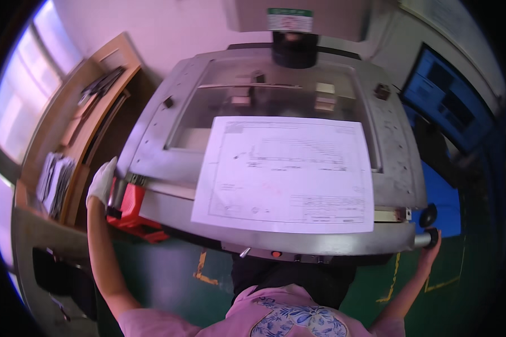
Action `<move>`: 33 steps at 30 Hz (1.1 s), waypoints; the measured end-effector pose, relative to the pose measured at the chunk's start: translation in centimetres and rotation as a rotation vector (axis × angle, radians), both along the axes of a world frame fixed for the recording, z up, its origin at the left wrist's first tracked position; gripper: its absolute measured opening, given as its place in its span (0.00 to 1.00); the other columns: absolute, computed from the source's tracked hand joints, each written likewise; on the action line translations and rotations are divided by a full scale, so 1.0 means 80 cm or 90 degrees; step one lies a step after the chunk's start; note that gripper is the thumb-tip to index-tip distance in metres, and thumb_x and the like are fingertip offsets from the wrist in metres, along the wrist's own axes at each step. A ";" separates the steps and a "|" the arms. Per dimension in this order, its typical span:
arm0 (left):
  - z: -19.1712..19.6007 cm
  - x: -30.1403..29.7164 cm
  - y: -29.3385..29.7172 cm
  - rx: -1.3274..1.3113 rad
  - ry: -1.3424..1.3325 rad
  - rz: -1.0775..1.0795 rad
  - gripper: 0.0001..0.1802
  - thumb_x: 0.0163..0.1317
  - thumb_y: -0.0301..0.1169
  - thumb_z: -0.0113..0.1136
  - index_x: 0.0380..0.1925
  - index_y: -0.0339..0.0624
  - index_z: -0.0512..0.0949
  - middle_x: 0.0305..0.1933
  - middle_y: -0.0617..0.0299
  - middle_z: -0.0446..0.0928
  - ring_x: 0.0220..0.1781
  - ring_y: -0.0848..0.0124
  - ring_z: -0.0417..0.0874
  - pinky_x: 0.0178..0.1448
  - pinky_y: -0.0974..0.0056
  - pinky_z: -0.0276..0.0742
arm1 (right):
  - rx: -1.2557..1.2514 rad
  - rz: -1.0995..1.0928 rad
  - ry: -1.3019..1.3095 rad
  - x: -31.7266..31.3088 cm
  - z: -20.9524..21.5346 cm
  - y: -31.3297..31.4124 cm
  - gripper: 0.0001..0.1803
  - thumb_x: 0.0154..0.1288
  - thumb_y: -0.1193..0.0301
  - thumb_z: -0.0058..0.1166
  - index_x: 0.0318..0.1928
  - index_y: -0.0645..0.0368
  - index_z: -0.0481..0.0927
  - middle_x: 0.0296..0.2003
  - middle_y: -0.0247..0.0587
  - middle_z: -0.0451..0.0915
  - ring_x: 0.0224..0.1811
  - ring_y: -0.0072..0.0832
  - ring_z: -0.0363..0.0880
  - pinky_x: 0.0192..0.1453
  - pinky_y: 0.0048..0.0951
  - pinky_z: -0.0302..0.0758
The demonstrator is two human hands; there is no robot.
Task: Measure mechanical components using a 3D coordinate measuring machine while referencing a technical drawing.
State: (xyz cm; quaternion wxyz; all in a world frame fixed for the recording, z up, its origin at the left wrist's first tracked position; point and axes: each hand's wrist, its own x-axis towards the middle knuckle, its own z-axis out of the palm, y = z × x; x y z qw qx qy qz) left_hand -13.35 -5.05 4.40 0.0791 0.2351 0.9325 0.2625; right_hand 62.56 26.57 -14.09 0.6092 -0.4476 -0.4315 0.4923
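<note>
Grasping the right knob [431, 238], black and rounded, with the bare right hand [434, 247], just past the front right corner of the metal stage [400, 168]; apparently curling around it in a closed grip. Resting the white-gloved left hand [101, 182] along the left edge of the metal stage, near the black left knob [113, 213]; not showing the fingertips, so cannot tell whether clenching or releasing there. Probably feeling hard, stiff and a little slick at the right knob, so best holding around its rim rather than by the metal shaft [421, 240]. Likely weighing heavily in the metal stage, so taking hold at the solid frame and sparing the fragile-looking glass [348, 73]. Lying across glass and front rim with the white sheet [287, 180]; likely handling as light, floppy and easily slipping, best pinching by a side margin.
</note>
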 end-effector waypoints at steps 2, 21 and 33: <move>-0.002 0.014 0.036 0.008 0.042 -0.057 0.26 0.59 0.46 0.41 0.47 0.34 0.68 0.46 0.49 0.72 0.49 0.59 0.70 0.53 0.65 0.63 | 0.004 0.000 -0.077 -0.014 0.027 -0.014 0.11 0.61 0.65 0.38 0.32 0.56 0.73 0.28 0.31 0.69 0.32 0.19 0.67 0.38 0.20 0.63; 0.009 0.072 0.078 -0.108 0.093 -0.016 0.32 0.61 0.50 0.35 0.48 0.30 0.68 0.48 0.45 0.70 0.49 0.56 0.72 0.54 0.60 0.63 | 0.171 -0.044 -0.622 -0.171 0.160 -0.048 0.26 0.59 0.57 0.43 0.52 0.64 0.66 0.45 0.53 0.72 0.49 0.43 0.69 0.51 0.33 0.66; -0.068 0.314 0.030 0.077 0.527 -0.419 0.09 0.55 0.30 0.54 0.23 0.35 0.74 0.24 0.52 0.75 0.24 0.56 0.75 0.28 0.60 0.72 | 0.101 -0.062 -0.462 -0.192 0.146 -0.056 0.24 0.59 0.61 0.45 0.51 0.63 0.64 0.35 0.49 0.75 0.37 0.38 0.75 0.40 0.31 0.69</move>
